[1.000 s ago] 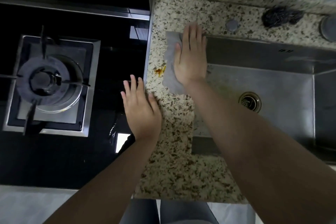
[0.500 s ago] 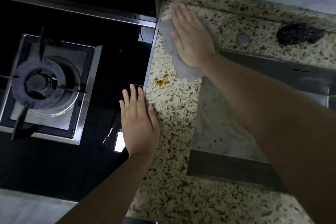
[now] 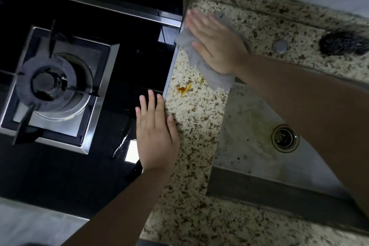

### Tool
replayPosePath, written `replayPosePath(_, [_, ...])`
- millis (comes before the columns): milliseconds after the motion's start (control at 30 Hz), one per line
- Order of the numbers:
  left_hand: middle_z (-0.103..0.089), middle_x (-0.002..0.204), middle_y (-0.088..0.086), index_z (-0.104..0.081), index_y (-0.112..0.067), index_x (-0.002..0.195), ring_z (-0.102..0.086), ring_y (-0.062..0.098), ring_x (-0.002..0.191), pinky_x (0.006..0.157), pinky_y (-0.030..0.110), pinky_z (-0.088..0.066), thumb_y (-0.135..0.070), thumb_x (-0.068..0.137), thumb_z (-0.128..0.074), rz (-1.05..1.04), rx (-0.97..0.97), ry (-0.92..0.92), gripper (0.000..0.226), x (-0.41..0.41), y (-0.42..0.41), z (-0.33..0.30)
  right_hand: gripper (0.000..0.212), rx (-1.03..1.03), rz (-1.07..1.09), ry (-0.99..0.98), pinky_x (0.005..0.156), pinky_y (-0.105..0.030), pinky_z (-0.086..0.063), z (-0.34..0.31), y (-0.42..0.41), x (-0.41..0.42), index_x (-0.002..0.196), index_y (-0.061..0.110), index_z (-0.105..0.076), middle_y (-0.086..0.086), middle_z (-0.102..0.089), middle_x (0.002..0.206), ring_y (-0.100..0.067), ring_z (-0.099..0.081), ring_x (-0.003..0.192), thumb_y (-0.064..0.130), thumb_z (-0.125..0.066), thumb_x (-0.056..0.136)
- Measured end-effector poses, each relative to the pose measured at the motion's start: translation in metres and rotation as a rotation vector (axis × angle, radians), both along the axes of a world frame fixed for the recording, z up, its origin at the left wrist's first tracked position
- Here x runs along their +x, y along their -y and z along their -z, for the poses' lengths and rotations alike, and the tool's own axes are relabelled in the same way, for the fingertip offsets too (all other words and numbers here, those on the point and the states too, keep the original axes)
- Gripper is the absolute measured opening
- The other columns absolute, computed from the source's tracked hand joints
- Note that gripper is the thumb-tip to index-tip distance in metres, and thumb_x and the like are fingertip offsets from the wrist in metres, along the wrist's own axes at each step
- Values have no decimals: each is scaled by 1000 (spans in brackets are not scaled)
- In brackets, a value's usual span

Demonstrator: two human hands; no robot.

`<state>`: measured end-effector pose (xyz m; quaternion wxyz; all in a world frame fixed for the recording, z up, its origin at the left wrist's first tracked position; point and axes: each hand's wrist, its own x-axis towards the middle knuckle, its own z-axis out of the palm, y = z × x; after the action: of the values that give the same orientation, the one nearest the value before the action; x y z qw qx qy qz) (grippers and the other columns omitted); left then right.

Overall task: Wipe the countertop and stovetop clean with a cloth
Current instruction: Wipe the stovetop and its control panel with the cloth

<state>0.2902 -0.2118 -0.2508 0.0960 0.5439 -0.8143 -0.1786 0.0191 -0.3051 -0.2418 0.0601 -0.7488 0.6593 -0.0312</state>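
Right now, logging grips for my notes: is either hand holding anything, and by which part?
Neither grips anything. The right hand presses flat on the grey cloth, covering its middle; the left hand rests open.

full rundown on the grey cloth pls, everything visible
The cloth is thin, pale grey, soft-looking and crumpled, spread flat on the speckled granite countertop at its far end. The right hand lies on it with fingers straight, covering its middle. One corner laps over the metal edge of the stovetop; the near end trails to the sink rim, just beyond an orange stain it does not fully cover.
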Motion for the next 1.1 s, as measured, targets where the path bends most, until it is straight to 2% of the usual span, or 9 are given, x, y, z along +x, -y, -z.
replayPosePath(100, [-19, 168, 8, -31, -6, 157, -6, 22, 158, 128, 46, -12, -26, 109, -30, -2, -1, -7, 52, 0, -2, -1, 67, 1, 101, -63, 130, -42, 1, -4, -1, 5, 164, 5, -12, -15, -10, 172, -30, -6, 160, 45, -11, 111])
replayPosePath(167, [-20, 168, 9, -31, -6, 157, -6, 23, 158, 128, 46, -12, -25, 109, -30, -2, -7, -8, 52, 0, -2, -2, 71, -35, 184, -104, 129, -48, -1, -7, -6, 11, 164, 7, -13, -18, -9, 171, -36, -8, 159, 51, -15, 109])
replayPosePath(267, [-19, 168, 9, -30, -5, 157, -6, 23, 158, 128, 46, -12, -25, 108, -30, -5, -10, 4, 53, -1, -1, -2, 78, -46, 449, -36, 128, -55, -6, -5, -16, 32, 165, 9, -11, -29, -7, 168, -45, -7, 157, 57, -24, 105])
replayPosePath(333, [-18, 168, 9, -29, -6, 158, -5, 23, 158, 128, 46, -12, -26, 108, -29, 1, -5, 17, 54, -1, -2, -3, 78, 15, 499, -27, 128, -54, -3, 1, -23, 41, 165, 11, -11, -29, -5, 168, -45, -4, 157, 59, -23, 104])
replayPosePath(500, [-17, 169, 9, -28, -6, 158, -4, 23, 158, 128, 47, -12, -27, 108, -29, 7, -9, 39, 54, 0, -1, -1, 68, -1, 321, -36, 129, -48, 0, 3, 0, 15, 165, 22, -17, -20, -6, 171, -37, -4, 159, 56, -22, 107])
replayPosePath(667, [-17, 169, 9, -27, -6, 158, -4, 23, 158, 128, 46, -12, -26, 108, -29, 9, -22, 27, 54, 0, -2, -1, 65, 8, 227, -34, 130, -45, 0, -6, 1, 14, 165, 16, -13, -16, -6, 172, -32, -4, 159, 50, -13, 109])
replayPosePath(833, [-19, 168, 9, -28, -5, 158, -6, 24, 158, 128, 47, -13, -23, 108, -29, 6, -28, 17, 53, 0, -1, -1, 59, 25, -22, 72, 130, -42, -1, -4, -50, 51, 164, 11, -19, -13, -12, 172, -26, -4, 159, 40, -23, 113])
replayPosePath(933, [-20, 168, 10, -30, -5, 157, -8, 25, 158, 128, 46, -13, -22, 108, -29, 14, -37, -22, 52, 0, -1, 0, 60, 49, 94, 97, 130, -39, 2, -6, -28, 39, 165, 16, -15, -8, -7, 173, -23, -1, 160, 45, -11, 112])
replayPosePath(1100, [-25, 166, 11, -35, -4, 155, -12, 26, 157, 127, 47, -14, -17, 107, -30, -1, -46, -103, 50, 0, -1, -1, 58, -5, 186, 111, 131, -42, -5, -5, -40, 67, 164, 12, -19, -10, -12, 172, -26, -7, 160, 38, -18, 113])
